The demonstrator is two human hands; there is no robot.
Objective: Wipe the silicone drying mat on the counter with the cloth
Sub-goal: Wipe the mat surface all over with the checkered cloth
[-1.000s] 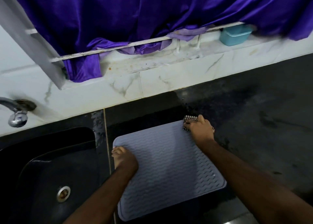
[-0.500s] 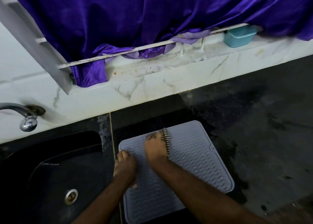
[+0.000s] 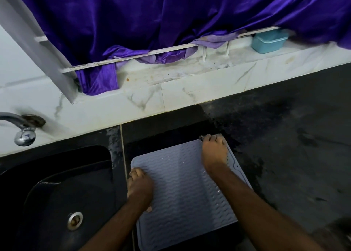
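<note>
A pale lavender silicone drying mat [image 3: 182,192] with a wavy ribbed surface lies on the black counter [image 3: 294,146], just right of the sink. My left hand [image 3: 139,186] presses flat on the mat's left edge, fingers spread, holding nothing. My right hand [image 3: 214,152] rests at the mat's far right corner, closed over a dark patterned cloth [image 3: 201,138]. Only a small bit of the cloth shows beyond my fingertips; the rest is hidden under the hand.
A black sink [image 3: 57,197] with a steel drain [image 3: 75,219] sits left of the mat, a chrome tap [image 3: 22,131] above it. Behind the counter runs a white marble ledge [image 3: 190,91] with a teal tub [image 3: 269,41] and a hanging purple curtain [image 3: 171,19]. The counter looks wet around the mat.
My right hand with the cloth swept from the mat's far right corner to its far left middle, then back to the far right corner. The left hand stayed on the left edge.
</note>
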